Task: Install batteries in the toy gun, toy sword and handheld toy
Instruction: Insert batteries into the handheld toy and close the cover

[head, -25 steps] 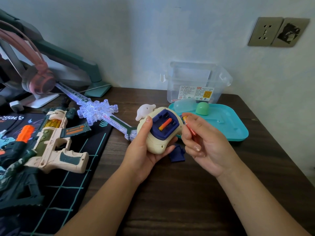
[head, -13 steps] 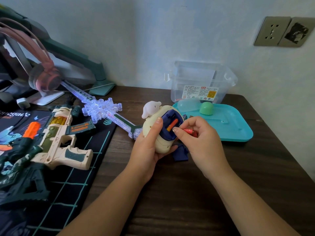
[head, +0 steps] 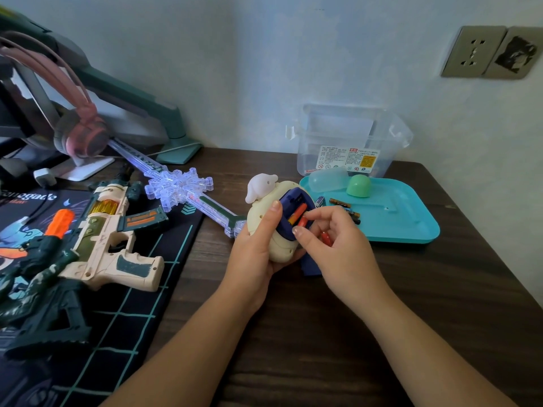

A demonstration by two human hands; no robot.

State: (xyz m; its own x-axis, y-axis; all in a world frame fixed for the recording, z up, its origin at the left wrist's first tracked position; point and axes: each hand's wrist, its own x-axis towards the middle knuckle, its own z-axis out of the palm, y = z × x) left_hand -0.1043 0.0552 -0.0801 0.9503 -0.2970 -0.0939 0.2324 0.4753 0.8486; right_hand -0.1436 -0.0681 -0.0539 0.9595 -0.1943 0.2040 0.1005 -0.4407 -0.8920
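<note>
At mid-bench, handheld toy: cream egg-shaped plastic handheld toy (head: 264, 210) with a white animal figure on top, held off the dark wooden bench (head: 293, 333) in your left hand (head: 255, 254). Its fingers wrap the shell and the thumb lies on the rim of the open blue battery compartment (head: 286, 201).
Right hand: your right hand (head: 338, 245) pinches a second red battery (head: 302, 222) between thumb and forefinger at the compartment mouth. A further red battery (head: 325, 237) shows under the curled fingers.
Change: a second ago this hand held its batteries just beside the toy, clear of the compartment. It has since closed in, and the second cell now lies against the seated orange-red battery (head: 297, 214).
Meaning: judged mid-insertion of cell two; cannot tell whether it is fully home.
Cover: dark blue plastic cover (head: 310, 267) on the bench under your right hand, not yet refitted.
Supply: loose dark batteries (head: 339, 202) in the teal plastic tray (head: 411, 218).
Other toys: cream-and-green toy gun (head: 111, 239) and clear snowflake-hilted toy sword (head: 179, 186) lie to the left, apart from both hands. The sword glows blue, so it is likely already powered.
</note>
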